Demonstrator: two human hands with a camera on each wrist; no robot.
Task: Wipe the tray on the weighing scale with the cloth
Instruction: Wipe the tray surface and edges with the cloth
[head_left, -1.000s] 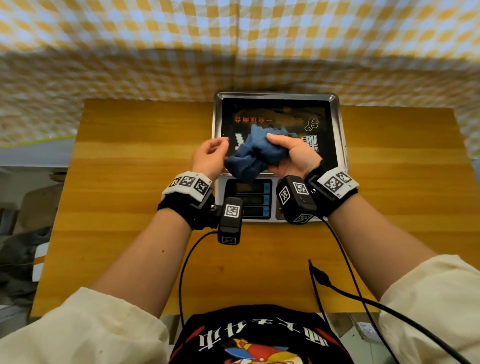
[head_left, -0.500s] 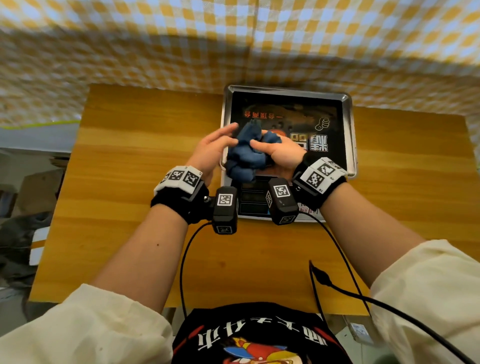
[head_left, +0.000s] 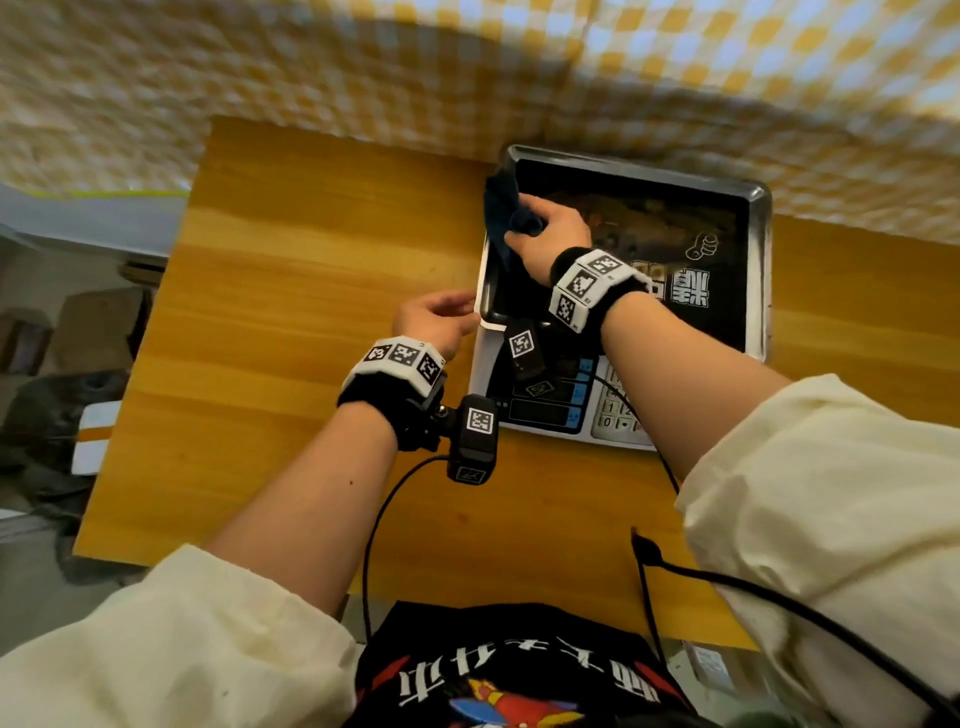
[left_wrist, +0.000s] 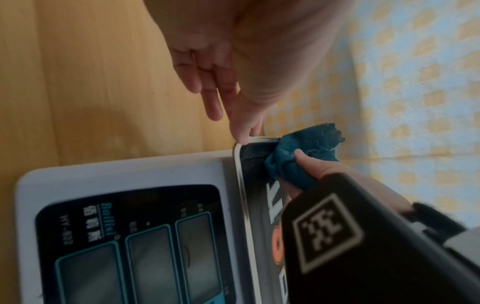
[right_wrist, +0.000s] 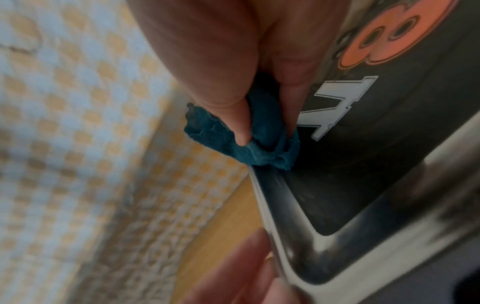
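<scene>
The right hand (head_left: 553, 228) grips the bunched cloth (head_left: 501, 215) against the tray (head_left: 758, 270)'s left edge, left hand (head_left: 434, 322) released beside it.

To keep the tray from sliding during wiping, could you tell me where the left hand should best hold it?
Probably the raised steel rim at the tray's near-left corner, approached from the left: the left hand already touches it, clear of the cloth.

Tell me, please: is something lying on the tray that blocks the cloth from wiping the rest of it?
Nothing visible does. The right hand grips the cloth at the tray's far left corner, and the rest of the tray is bare apart from its printed picture. The left hand only touches the near left corner of the rim.
</scene>
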